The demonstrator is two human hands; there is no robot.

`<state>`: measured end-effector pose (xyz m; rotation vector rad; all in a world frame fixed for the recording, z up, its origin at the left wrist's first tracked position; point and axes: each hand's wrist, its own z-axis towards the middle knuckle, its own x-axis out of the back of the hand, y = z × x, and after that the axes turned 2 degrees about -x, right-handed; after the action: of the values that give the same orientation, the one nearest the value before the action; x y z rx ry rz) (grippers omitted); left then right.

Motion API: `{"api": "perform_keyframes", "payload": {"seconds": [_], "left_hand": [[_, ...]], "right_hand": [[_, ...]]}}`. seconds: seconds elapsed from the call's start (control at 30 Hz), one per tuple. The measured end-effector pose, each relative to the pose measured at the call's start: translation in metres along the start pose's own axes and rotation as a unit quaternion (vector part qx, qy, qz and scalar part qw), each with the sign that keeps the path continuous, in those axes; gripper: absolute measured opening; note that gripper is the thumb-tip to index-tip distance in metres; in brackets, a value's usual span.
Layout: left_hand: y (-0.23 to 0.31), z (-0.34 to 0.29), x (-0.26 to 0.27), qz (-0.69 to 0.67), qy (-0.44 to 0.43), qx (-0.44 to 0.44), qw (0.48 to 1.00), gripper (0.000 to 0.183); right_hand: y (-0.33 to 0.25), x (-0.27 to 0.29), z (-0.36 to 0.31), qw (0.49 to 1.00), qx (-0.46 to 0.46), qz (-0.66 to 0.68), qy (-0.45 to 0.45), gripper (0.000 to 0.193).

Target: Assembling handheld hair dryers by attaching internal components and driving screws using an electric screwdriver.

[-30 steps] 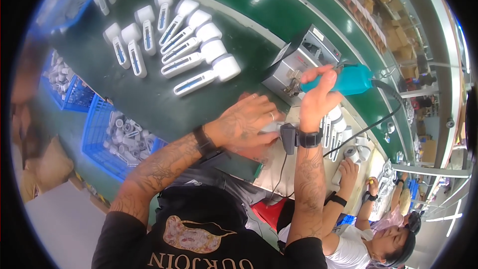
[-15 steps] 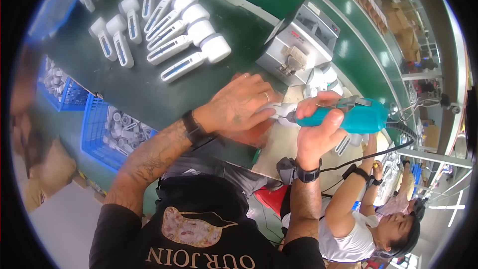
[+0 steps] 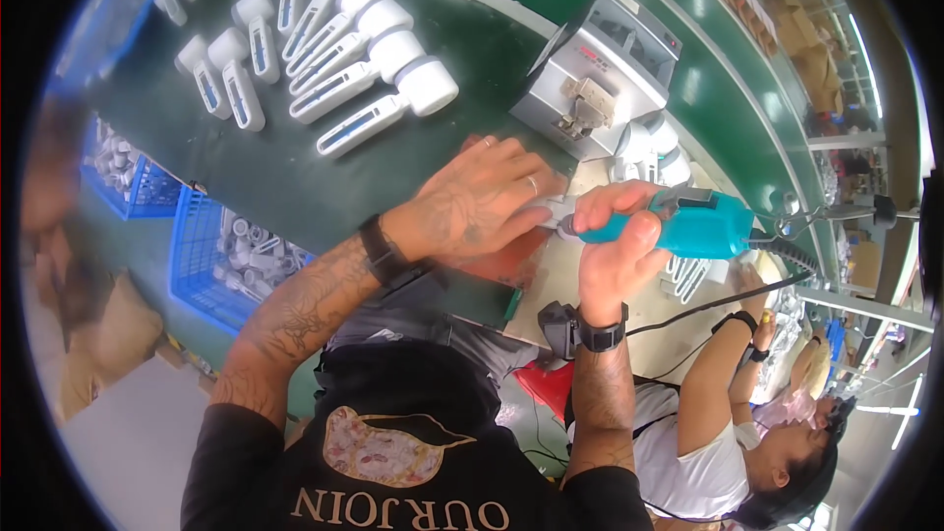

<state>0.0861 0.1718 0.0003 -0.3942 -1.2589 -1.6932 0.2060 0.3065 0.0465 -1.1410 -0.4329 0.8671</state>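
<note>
Clearly, the right hand (image 3: 612,265) has its fingers wrapped around a teal power screwdriver (image 3: 706,226), its nose near the left fingertips. The left hand (image 3: 477,199) pinches a mostly hidden white part (image 3: 557,206); beyond its fingers stands a grey machine (image 3: 598,71).

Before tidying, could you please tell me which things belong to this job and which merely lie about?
Job:
- teal cylindrical corded tool, right hand
- pale plastic part, left hand
- likely, white round-headed plastic pieces

Apparently lying about:
- brown cardboard boxes, right background
- flat white panel, lower left
</note>
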Motion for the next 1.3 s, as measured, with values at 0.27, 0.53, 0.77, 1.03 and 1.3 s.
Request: {"api": "perform_keyframes", "payload": {"seconds": [0.27,0.53,0.77,1.03,1.3], "left_hand": [[0.005,0.003,0.007,0.022,-0.005,-0.023,0.999,0.032],[0.021,-0.048,0.02,0.067,0.109,-0.043,0.991,0.033],[-0.013,-0.073,0.044,0.211,0.201,0.216,0.932,0.027],[0.025,-0.024,0.046,0.282,0.153,0.093,0.943,0.038],[0.047,0.103,-0.053,0.064,-0.066,-0.011,0.996,0.054]], "right_hand": [[0.001,0.003,-0.009,0.998,-0.039,-0.008,0.038,0.055],[-0.062,0.024,-0.044,0.988,0.027,0.059,0.137,0.068],[-0.056,0.046,-0.074,0.988,0.004,0.039,0.149,0.07],[-0.062,0.061,-0.089,0.991,-0.012,0.002,0.134,0.074],[-0.069,0.059,-0.091,0.994,-0.017,0.018,0.106,0.074]]}}
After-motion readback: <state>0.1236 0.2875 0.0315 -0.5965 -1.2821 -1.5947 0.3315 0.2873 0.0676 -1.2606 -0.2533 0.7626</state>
